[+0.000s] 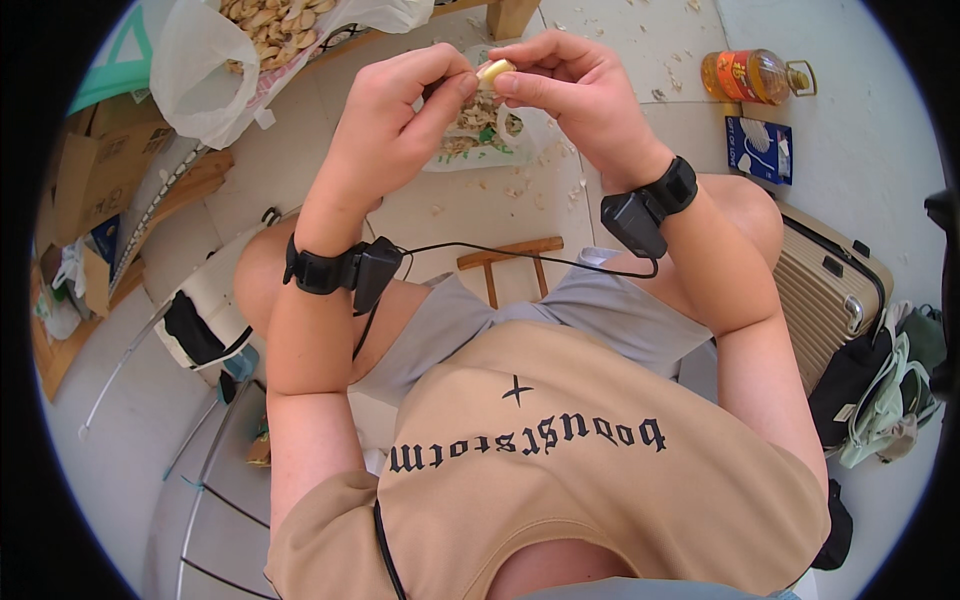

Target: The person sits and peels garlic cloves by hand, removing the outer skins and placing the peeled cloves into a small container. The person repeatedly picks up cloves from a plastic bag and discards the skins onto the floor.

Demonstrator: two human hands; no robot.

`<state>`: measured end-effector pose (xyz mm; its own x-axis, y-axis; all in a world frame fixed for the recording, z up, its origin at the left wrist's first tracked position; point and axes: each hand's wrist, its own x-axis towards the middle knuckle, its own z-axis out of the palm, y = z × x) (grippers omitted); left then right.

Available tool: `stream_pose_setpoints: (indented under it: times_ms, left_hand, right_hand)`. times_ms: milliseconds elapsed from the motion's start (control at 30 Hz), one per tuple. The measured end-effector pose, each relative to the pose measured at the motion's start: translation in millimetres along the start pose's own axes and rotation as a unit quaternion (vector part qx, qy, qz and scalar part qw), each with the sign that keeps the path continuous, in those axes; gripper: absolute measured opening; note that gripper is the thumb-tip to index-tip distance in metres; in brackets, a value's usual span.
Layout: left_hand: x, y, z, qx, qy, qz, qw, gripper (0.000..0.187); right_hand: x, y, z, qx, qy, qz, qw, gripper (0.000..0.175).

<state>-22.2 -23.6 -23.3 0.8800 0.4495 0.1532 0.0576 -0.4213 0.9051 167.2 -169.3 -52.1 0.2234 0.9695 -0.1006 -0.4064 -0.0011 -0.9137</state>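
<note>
A pale garlic clove [496, 70], partly bare of its skin, is between my two hands at the top of the view. My right hand [581, 94] pinches it with thumb and index finger. The thumb and curled fingers of my left hand [409, 112] close at the clove's left end; whether they grip the clove or only its skin is hard to tell. Directly below, a thin plastic bag [480, 159] on the floor holds dry garlic skins [478, 120]. At the upper left, a white plastic bag [206, 90] contains many unpeeled garlic cloves [277, 30].
Loose skins litter the tiled floor [540, 206]. A bottle of oil [750, 76] and a blue box [759, 150] are at right, above a ribbed suitcase [817, 262]. A cable [480, 245] links my wrist devices. Cardboard boxes [112, 165] stand at left.
</note>
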Motion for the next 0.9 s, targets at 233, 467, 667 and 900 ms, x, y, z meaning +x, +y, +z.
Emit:
stream_pose_setpoints:
  times_ms: [233,467,667,900]
  left_hand:
    - [-4,2,0,-0.199,-0.011,-0.086,0.976,0.015]
    - [-3,-6,-5,-0.159,-0.013,-0.09,0.983,0.013]
    - [-1,-12,-8,0.022,0.006,-0.016,1.0,0.014]
    - [1,-3,-6,0.018,0.034,0.022,0.999,0.022]
  right_hand:
    - [0,0,-5,0.119,-0.049,0.034,0.991,0.027]
    - [0,-2,-8,0.11,-0.064,0.03,0.991,0.031]
    - [0,0,-5,0.012,-0.026,0.023,0.999,0.033]
    - [1,-4,-3,-0.038,-0.046,0.019,0.998,0.036]
